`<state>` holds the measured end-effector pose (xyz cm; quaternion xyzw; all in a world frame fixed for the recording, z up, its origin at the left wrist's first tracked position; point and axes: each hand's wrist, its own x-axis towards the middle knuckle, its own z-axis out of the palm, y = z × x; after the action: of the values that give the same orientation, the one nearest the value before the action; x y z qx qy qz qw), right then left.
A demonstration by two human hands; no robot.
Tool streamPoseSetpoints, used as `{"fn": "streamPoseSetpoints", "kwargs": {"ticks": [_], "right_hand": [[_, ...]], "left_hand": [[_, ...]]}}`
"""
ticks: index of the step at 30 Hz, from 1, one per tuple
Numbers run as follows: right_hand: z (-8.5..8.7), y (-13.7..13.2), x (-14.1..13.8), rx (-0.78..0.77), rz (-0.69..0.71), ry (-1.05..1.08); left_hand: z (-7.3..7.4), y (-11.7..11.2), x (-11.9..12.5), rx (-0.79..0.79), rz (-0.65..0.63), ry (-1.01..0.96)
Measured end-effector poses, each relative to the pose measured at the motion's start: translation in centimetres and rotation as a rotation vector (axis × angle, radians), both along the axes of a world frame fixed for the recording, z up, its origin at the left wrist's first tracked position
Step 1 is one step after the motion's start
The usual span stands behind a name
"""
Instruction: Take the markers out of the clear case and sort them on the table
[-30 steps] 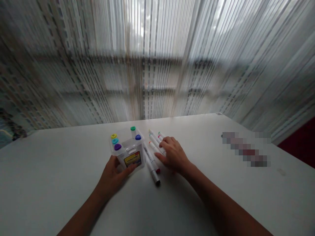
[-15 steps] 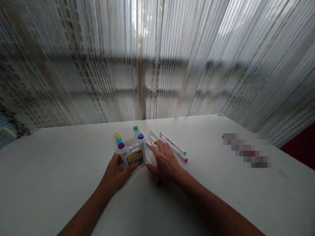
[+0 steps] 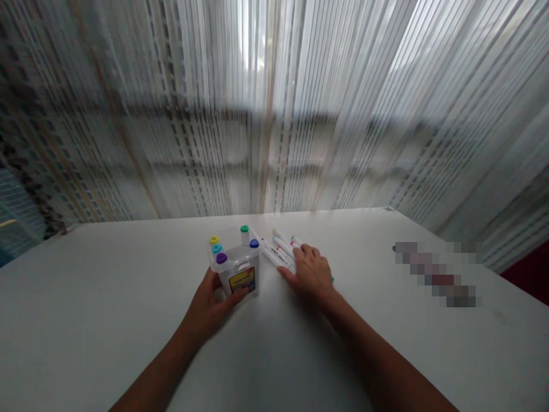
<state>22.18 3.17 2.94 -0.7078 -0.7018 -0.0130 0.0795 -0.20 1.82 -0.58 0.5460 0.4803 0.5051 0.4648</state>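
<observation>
My left hand (image 3: pixel 212 306) is wrapped round the lower front of a clear plastic box (image 3: pixel 231 264), its thumb across the yellow and black label. Several markers stand inside the box, with yellow, light blue, purple, green and dark blue caps showing at the top. To the right of the box, my right hand (image 3: pixel 312 272) lies over several white markers (image 3: pixel 278 250) on the table. Its thumb is spread away from the fingers, and the hand covers the near ends of some markers. A green tip pokes out beyond the hand's right side.
The white table (image 3: pixel 107 320) runs back to a striped, see-through curtain (image 3: pixel 266 103). A pixelated long object (image 3: pixel 437 276) lies on the right side of the table. Something dark red (image 3: pixel 527 269) shows past the right edge.
My right hand has shifted right, away from the box and onto the markers, uncovering the ones nearest the box. My left hand keeps hold of the box. The whole view has shifted slightly.
</observation>
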Motion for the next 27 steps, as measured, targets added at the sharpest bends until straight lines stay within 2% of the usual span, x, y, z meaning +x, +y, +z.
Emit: {"fn": "streamPoseSetpoints", "kwargs": {"ticks": [3, 8, 12, 16, 20, 27], "right_hand": [[-0.06, -0.06, 0.47, -0.007, 0.049, 0.02], [-0.05, -0.29, 0.83, 0.076, 0.16, 0.093], [-0.12, -0.4, 0.66, 0.06, 0.187, 0.112], [-0.38, -0.35, 0.7, 0.15, 0.218, 0.162], [-0.63, -0.33, 0.84, 0.202, 0.25, 0.215], [-0.64, -0.3, 0.77, 0.255, 0.266, 0.277]], "left_hand": [[-0.08, 0.05, -0.08, 0.001, -0.002, -0.012], [0.04, 0.02, -0.19, -0.012, 0.002, -0.007], [0.16, -0.14, -0.07, -0.029, -0.021, -0.036], [0.21, -0.24, 0.13, -0.061, -0.057, -0.078], [0.21, -0.22, 0.15, -0.024, -0.083, -0.063], [-0.74, 0.17, -0.5, 0.038, -0.133, 0.019]]}}
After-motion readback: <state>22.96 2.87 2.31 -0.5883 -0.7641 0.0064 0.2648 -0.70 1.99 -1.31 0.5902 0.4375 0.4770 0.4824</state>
